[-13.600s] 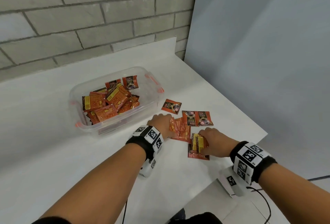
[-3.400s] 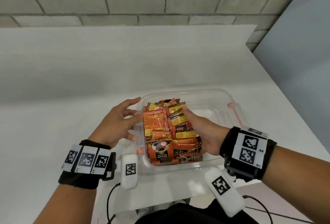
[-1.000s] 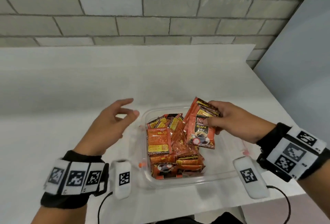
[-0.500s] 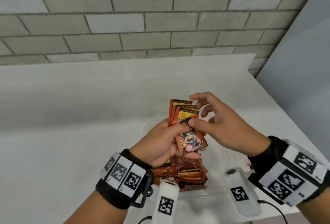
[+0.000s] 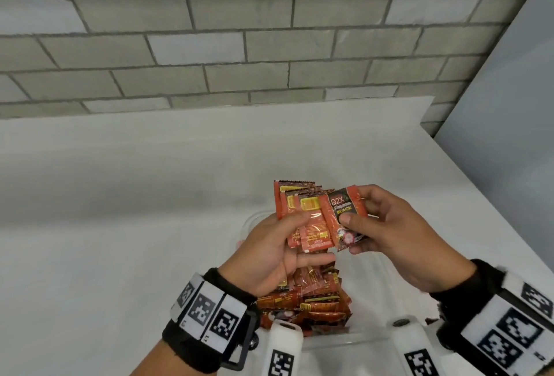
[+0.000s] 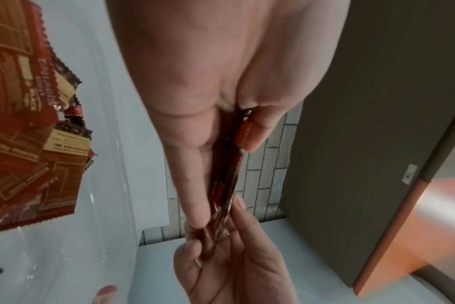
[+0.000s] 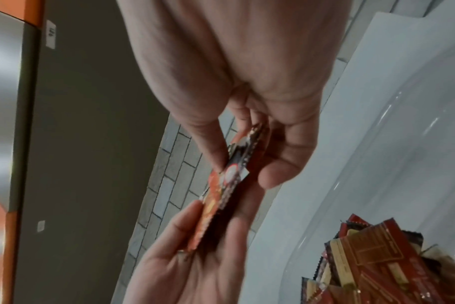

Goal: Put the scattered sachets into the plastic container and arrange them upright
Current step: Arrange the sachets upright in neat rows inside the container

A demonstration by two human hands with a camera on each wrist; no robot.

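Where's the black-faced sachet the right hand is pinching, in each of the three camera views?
Head: black-faced sachet at centre, pinched by the right hand beside the left hand's fan.
Left wrist: not clearly distinguishable; sachets seen edge-on.
Right wrist: centre, edge-on between thumb and fingers.
Shared landmark: brick wall.

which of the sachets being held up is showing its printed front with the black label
The rightmost sachet, pinched by the right hand, shows a black label; the others, fanned in the left hand, show orange backs.
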